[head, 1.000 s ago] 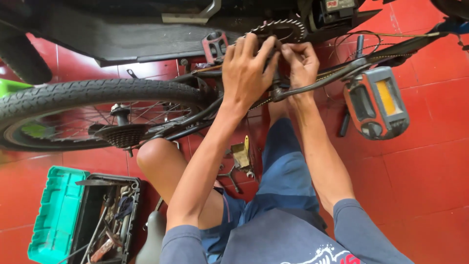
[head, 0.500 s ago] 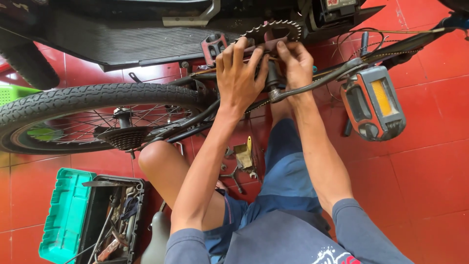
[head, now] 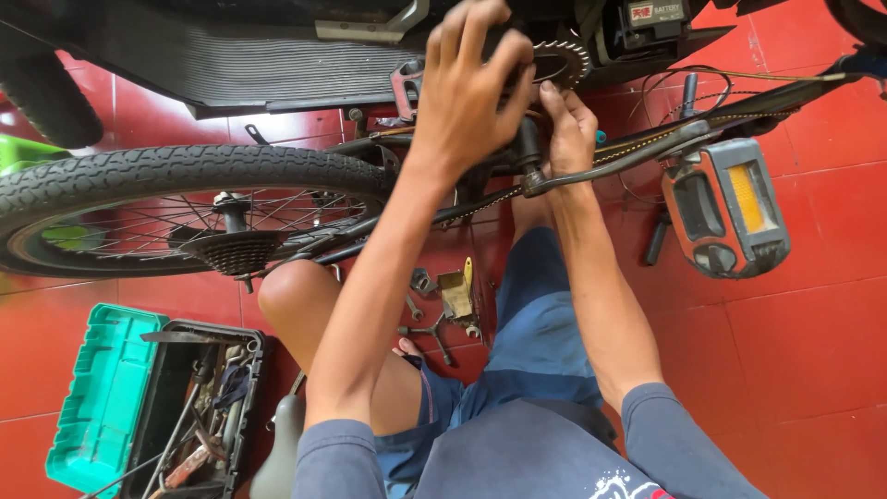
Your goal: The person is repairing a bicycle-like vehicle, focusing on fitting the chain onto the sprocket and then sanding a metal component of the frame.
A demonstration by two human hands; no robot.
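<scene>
Red-tiled floor [head: 813, 351] w/ open toolbox [head: 102, 407], bike wheel [head: 166, 199].

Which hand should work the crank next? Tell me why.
Right, probably: the right hand touches the crank arm near its hub; the left hand is lifted, fingers spread, by the chainring.

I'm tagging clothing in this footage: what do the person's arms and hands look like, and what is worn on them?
Both hands are bare: the left hand and right hand show no gloves, rings or watch. The forearms are uncovered too. Short blue-grey sleeves end just above the elbows on both arms, part of a shirt with a white and red print.
</scene>
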